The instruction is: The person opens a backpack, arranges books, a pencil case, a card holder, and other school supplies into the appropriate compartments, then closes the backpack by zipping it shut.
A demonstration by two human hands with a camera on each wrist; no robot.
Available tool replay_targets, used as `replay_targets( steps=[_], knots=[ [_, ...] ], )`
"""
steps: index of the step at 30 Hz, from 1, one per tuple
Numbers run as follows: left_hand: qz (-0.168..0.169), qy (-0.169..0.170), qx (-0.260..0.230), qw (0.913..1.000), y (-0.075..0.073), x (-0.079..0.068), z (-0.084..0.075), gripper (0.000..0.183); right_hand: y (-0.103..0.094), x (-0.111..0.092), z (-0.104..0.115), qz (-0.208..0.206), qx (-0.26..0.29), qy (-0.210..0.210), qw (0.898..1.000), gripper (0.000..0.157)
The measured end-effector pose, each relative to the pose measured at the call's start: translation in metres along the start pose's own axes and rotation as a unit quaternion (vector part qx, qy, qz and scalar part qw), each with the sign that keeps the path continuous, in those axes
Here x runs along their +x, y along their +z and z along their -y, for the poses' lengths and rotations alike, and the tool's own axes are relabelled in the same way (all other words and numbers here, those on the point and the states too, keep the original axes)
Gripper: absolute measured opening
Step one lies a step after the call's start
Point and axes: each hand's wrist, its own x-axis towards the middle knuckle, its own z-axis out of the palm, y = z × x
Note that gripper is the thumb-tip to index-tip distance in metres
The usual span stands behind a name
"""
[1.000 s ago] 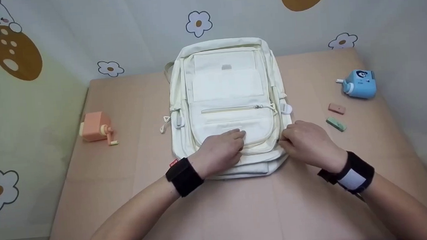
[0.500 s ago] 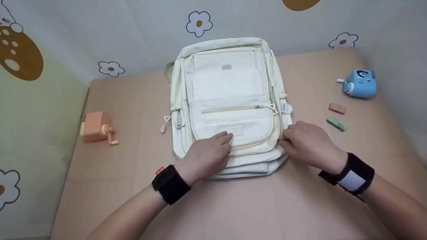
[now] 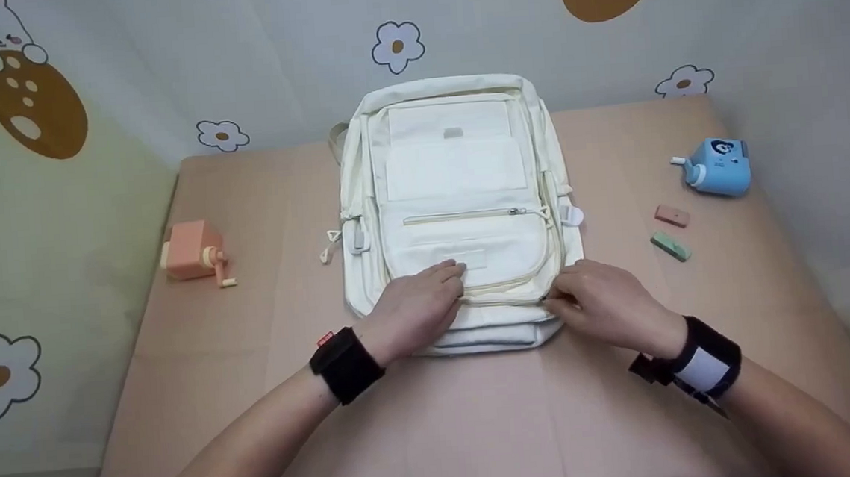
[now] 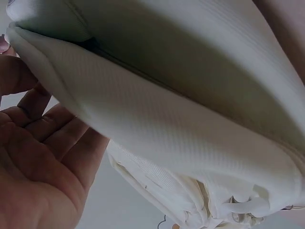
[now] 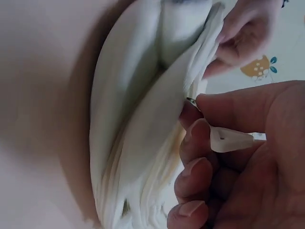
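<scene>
The table [image 3: 476,437] bears a backpack [image 3: 457,167] lengthwise, top toward backdrop [image 3: 293,61].

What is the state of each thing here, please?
Backpack: front side showing
Zip pull: held in right grip
Left grip: touching backpack
Horizontal zip: slider at right end
Pink crank box: untouched
Blue crank box: untouched
Pink bar: lying flat
Green bar: lying flat
Wristbands: worn

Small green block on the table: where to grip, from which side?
Likely best: pinch the green block across its long sides near the middle, from above. It lies flat and elongated on the table, at an angle, with table showing along both long sides. The pink block lies apart, just beyond it. The right hand is nearer, but holds a zip pull.
</scene>
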Motion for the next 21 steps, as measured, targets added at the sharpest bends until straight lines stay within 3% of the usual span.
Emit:
replay_targets(
  steps=[10, 21],
  knots=[
    [-0.002, 0.002, 0.0, 1.0, 0.0, 0.0, -0.001, 0.026, 0.004, 0.003, 0.024, -0.029, -0.022, -0.025, 0.999, 0.015],
    [-0.03, 0.031, -0.012, 0.999, 0.001, -0.015, 0.01, 0.016, 0.008, 0.002, 0.021, -0.049, -0.052, -0.028, 0.997, 0.014]
  ],
)
